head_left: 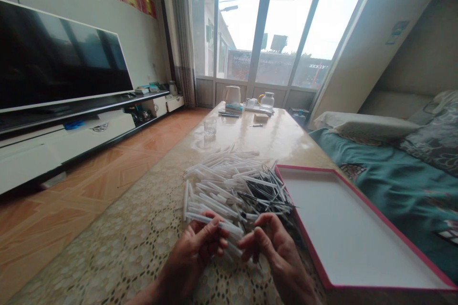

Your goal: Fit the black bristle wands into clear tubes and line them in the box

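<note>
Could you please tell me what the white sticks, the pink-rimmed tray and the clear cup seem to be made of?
White sticks: probably plastic; smooth, faintly glossy, with pale highlights. Pink-rimmed tray: perhaps cardboard; matt, thin-walled, flat inside. Clear cup: glass or clear plastic; shiny, and the tabletop shows through.

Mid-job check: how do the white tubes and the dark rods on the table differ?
The white tubes are pale, while the dark rods look blackish. The tubes are thicker; the rods are much thinner. The tubes spread over a wider area, whereas the rods bunch up at the right, next to the pink-rimmed tray. Both are long and slender, heaped loosely at mixed angles.
</note>
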Action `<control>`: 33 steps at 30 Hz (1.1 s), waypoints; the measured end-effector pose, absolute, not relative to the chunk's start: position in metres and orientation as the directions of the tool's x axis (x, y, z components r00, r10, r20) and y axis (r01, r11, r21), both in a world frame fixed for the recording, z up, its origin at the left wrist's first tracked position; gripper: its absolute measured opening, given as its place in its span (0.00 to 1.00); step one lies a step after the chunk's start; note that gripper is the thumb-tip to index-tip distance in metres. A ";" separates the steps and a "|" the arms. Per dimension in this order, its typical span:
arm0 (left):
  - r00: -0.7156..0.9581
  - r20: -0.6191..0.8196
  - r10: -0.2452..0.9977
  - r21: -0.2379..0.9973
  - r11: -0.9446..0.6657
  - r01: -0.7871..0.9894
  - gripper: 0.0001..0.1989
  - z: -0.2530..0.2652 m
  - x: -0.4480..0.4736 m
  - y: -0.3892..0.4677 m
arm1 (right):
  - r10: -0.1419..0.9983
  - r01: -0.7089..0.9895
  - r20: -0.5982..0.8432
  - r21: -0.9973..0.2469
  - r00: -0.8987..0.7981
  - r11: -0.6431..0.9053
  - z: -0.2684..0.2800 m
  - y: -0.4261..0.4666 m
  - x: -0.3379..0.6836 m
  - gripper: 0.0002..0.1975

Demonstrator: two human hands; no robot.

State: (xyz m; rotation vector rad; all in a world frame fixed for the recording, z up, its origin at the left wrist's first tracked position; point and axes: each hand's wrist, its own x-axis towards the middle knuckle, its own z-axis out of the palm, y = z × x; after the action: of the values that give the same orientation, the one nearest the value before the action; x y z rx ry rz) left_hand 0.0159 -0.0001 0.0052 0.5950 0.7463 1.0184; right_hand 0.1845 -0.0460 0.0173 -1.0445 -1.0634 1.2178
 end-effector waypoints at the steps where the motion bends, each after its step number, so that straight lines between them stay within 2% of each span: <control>1: 0.331 -0.265 0.906 0.743 0.411 -0.528 0.09 0.005 0.016 0.000 | 0.996 -0.164 0.070 -0.983 0.054 0.078 0.015 -0.045 0.185 0.15; 5: 0.344 -0.257 0.903 0.747 0.411 -0.522 0.09 0.007 0.017 0.001 | 0.985 -0.054 0.126 -0.990 0.117 0.133 0.006 -0.044 0.185 0.14; 14: 0.366 -0.227 0.902 0.771 0.396 -0.499 0.09 0.007 0.019 0.000 | 0.979 0.040 0.159 -0.987 0.129 0.155 0.006 -0.045 0.181 0.12; 23: 0.378 -0.185 0.907 0.831 0.350 -0.432 0.10 0.009 0.019 0.002 | 0.994 0.031 0.038 -0.999 0.100 0.035 0.001 -0.044 0.184 0.18; 29: 0.373 -0.177 0.911 0.831 0.342 -0.439 0.10 0.010 0.020 0.000 | 0.987 0.277 0.140 -0.954 0.074 0.114 -0.004 -0.044 0.184 0.26; 33: 0.372 -0.179 0.911 0.822 0.346 -0.453 0.10 0.008 0.018 0.003 | 0.978 0.347 0.207 -0.920 0.030 0.184 -0.001 -0.045 0.184 0.20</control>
State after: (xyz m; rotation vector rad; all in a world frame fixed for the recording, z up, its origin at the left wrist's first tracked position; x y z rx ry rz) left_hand 0.0183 0.0026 0.0084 0.7605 0.7189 0.9912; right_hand 0.1844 -0.0447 -0.0012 -1.3309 -1.4952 0.8243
